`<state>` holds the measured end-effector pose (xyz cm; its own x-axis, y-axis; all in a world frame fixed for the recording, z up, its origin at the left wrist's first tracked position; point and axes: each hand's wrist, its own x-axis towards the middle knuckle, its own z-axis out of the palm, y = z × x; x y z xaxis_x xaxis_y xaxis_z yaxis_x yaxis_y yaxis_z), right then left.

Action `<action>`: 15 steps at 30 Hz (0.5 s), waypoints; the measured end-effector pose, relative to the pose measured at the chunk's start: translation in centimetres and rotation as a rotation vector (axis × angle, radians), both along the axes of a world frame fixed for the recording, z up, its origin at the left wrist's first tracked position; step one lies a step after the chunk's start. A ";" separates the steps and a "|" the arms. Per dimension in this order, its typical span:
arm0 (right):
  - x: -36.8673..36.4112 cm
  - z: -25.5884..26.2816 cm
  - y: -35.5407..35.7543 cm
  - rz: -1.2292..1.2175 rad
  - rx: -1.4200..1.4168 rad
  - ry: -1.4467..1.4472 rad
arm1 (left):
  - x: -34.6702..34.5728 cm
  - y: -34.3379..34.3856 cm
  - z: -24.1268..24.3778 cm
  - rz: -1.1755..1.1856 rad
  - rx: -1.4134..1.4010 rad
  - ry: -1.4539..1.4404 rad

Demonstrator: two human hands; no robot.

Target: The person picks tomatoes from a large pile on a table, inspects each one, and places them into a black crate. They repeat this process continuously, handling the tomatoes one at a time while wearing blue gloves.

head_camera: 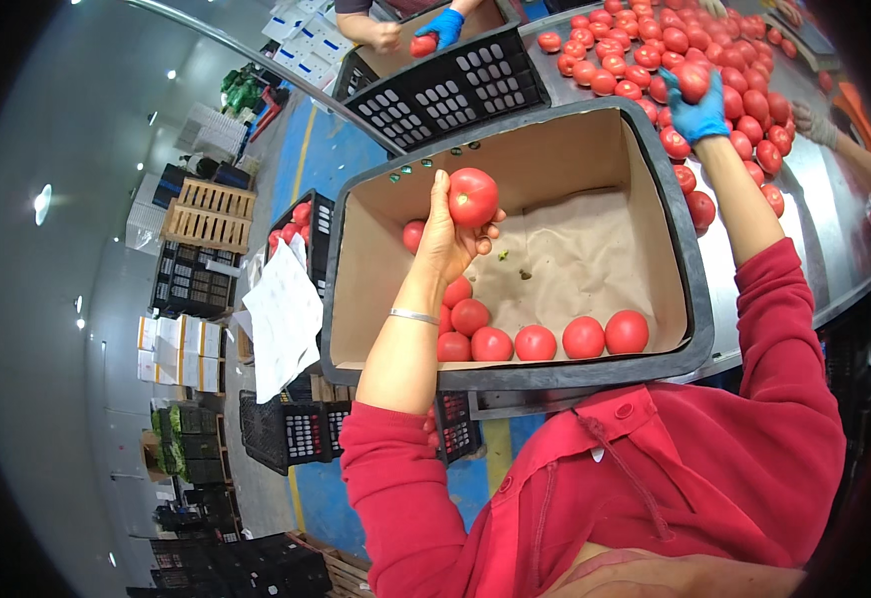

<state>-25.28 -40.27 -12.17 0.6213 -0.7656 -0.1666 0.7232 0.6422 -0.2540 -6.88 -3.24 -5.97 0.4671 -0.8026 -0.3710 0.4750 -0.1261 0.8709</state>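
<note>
My bare left hand (452,243) holds a red tomato (473,197) above the left part of a black plastic crate (517,379) lined with brown paper. Inside the crate, several tomatoes (535,342) line the near side and the near left corner, and one more shows at the left wall behind my wrist. My right hand (699,108), in a blue glove, has its fingers around another tomato (692,81) over a heap of tomatoes (753,105) on the metal table (817,247). Small green scraps (503,255) lie on the paper liner.
Across from me, a co-worker's blue-gloved hand (443,28) holds a tomato over another black crate (443,97). A further person's gloved hand (815,123) rests by the heap at right. White paper sheets (286,321) hang at the crate's left, near stacked crates (286,433) on the floor.
</note>
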 end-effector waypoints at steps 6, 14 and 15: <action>-4.2 -5.9 -6.8 0.141 -0.124 -0.003 | -0.4 -1.1 -0.8 -0.075 -0.068 0.016; 5.5 11.5 13.1 0.414 -0.833 0.173 | 0.0 -0.2 1.3 0.031 -0.183 -0.079; 6.5 12.3 15.6 0.480 -0.933 0.200 | -0.2 0.3 2.5 0.060 -0.281 -0.112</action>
